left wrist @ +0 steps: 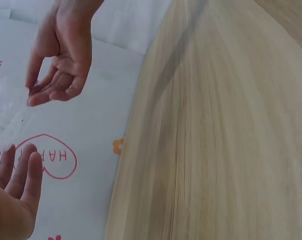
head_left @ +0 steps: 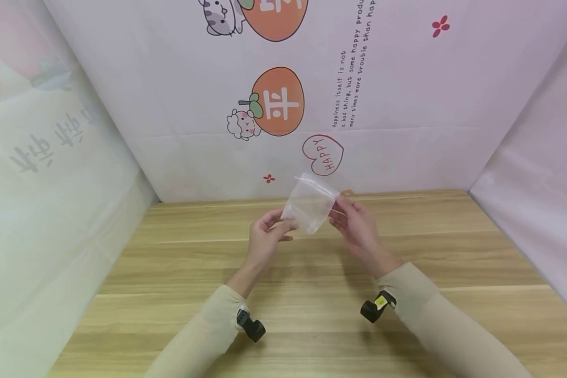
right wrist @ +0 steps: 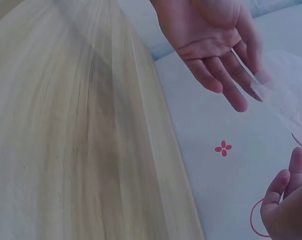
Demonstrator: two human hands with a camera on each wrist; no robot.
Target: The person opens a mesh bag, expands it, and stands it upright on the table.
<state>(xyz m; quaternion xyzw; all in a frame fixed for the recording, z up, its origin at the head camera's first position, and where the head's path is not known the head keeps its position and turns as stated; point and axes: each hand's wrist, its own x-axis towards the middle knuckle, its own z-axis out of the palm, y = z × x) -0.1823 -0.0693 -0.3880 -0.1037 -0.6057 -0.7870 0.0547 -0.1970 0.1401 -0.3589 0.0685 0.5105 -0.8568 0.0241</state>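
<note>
A thin clear plastic bag (head_left: 310, 203) is held up between both hands, tilted, in front of the patterned cloth. My left hand (head_left: 266, 237) pinches its lower left corner between thumb and fingers. At the upper right edge, my right hand (head_left: 357, 224) pinches the bag with thumb and index finger. The right wrist view shows the other fingers of the right hand (right wrist: 211, 50) spread loosely beside the crumpled film (right wrist: 286, 95). In the left wrist view the left hand (left wrist: 65, 55) has its fingers bent in, and the film shows only faintly.
A wood-grain table (head_left: 302, 294) lies beneath the hands. Behind it hangs a pale cloth (head_left: 397, 105) printed with cartoon fruit, text and a heart; more cloth hangs along the left and right sides. Dark wrist cameras (head_left: 251, 325) sit on both cuffs.
</note>
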